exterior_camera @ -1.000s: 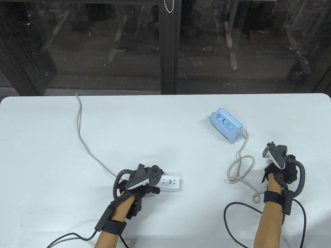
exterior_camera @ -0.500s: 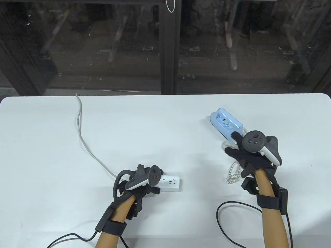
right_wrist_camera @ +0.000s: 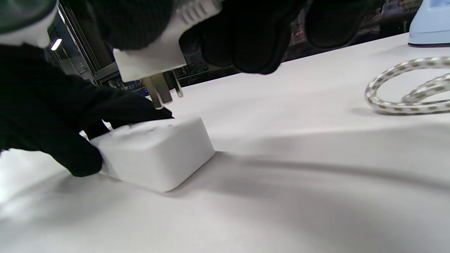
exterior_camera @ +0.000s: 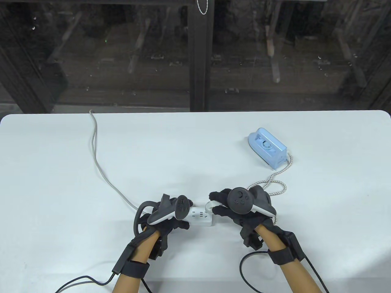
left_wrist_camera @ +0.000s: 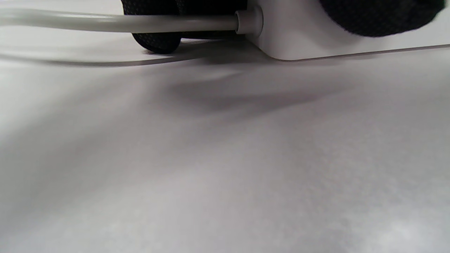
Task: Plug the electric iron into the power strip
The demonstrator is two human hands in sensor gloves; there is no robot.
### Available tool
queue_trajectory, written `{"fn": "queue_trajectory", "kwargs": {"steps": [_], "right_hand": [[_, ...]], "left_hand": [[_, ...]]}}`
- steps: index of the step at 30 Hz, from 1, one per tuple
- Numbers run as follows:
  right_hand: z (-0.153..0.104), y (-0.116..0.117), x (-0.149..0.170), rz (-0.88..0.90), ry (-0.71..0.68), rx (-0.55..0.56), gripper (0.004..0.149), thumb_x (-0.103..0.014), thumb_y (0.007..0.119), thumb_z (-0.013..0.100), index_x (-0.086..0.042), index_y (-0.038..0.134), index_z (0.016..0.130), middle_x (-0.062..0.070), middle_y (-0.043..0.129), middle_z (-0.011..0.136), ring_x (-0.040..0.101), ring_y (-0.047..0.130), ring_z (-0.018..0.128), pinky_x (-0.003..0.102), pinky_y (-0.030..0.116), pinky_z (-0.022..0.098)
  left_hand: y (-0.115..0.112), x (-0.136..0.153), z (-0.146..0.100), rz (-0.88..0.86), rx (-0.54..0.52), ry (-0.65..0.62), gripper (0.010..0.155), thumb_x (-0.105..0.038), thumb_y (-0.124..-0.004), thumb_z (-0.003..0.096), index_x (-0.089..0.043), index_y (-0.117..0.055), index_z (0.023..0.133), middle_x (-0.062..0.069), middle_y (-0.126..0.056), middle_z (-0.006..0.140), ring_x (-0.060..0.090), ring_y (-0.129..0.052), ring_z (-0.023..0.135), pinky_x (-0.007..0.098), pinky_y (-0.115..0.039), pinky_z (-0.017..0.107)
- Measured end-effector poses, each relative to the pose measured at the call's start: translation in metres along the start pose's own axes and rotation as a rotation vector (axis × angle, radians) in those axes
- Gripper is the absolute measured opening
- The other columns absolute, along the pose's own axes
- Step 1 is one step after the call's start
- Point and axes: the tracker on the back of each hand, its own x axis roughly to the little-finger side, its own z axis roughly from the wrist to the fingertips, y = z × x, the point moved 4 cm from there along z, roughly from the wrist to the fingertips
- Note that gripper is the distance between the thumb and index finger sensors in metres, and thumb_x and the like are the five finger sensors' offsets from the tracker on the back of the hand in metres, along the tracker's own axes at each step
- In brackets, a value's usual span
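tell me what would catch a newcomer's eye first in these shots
Most striking is the white plug gripped by the right hand, its metal prongs poised just above the white power strip near the table's front middle. The left hand holds that strip down on the white table. Next comes the light blue iron standing far right, its braided cord looping back toward the right hand.

Above the white rectangular power strip (right_wrist_camera: 154,154) the white plug (right_wrist_camera: 154,58) hangs with its metal prongs just clear of the top face, a gap showing beneath them. The black-gloved left hand (exterior_camera: 166,218) covers the strip's left end; the braided white cord (exterior_camera: 270,184) loops on the white table (exterior_camera: 195,146) behind the right hand (exterior_camera: 241,210).
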Motion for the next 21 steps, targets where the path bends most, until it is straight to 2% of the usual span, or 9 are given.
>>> {"fn": "queue_trajectory", "kwargs": {"steps": [3, 7, 15, 21], "right_hand": [[0.002, 0.012, -0.003, 0.037, 0.01, -0.028, 0.056, -0.047, 0.07, 0.05, -0.033, 0.062, 0.103, 0.0, 0.076, 0.096, 0.025, 0.082, 0.077, 0.065, 0.06, 0.07], [0.004, 0.019, -0.006, 0.04, 0.027, -0.007, 0.056, -0.047, 0.07, 0.051, -0.033, 0.061, 0.104, 0.0, 0.079, 0.093, 0.025, 0.084, 0.074, 0.064, 0.062, 0.069], [0.001, 0.016, -0.009, -0.014, 0.038, 0.003, 0.056, -0.047, 0.073, 0.05, -0.029, 0.065, 0.102, 0.001, 0.084, 0.085, 0.024, 0.086, 0.066, 0.063, 0.064, 0.068], [0.0, 0.021, -0.011, -0.04, 0.044, 0.001, 0.056, -0.047, 0.073, 0.05, -0.027, 0.066, 0.102, 0.001, 0.086, 0.081, 0.022, 0.088, 0.061, 0.061, 0.067, 0.067]], "left_hand": [[0.0, 0.0, 0.0, -0.001, 0.001, 0.0, 0.078, -0.062, -0.072, 0.0352, -0.048, -0.046, 0.108, 0.001, -0.061, 0.114, 0.028, -0.068, 0.102, 0.042, -0.077, 0.071], [0.0, 0.0, 0.0, 0.003, -0.002, 0.0, 0.078, -0.062, -0.071, 0.0352, -0.048, -0.046, 0.108, 0.001, -0.061, 0.115, 0.027, -0.068, 0.102, 0.042, -0.077, 0.071], [0.0, 0.0, 0.0, 0.003, 0.0, 0.001, 0.078, -0.062, -0.071, 0.0353, -0.048, -0.046, 0.108, 0.001, -0.061, 0.115, 0.027, -0.067, 0.102, 0.042, -0.077, 0.071], [-0.001, -0.001, 0.0, 0.003, 0.0, 0.006, 0.078, -0.063, -0.071, 0.0352, -0.048, -0.046, 0.108, 0.001, -0.06, 0.115, 0.028, -0.067, 0.102, 0.042, -0.077, 0.07]]}}
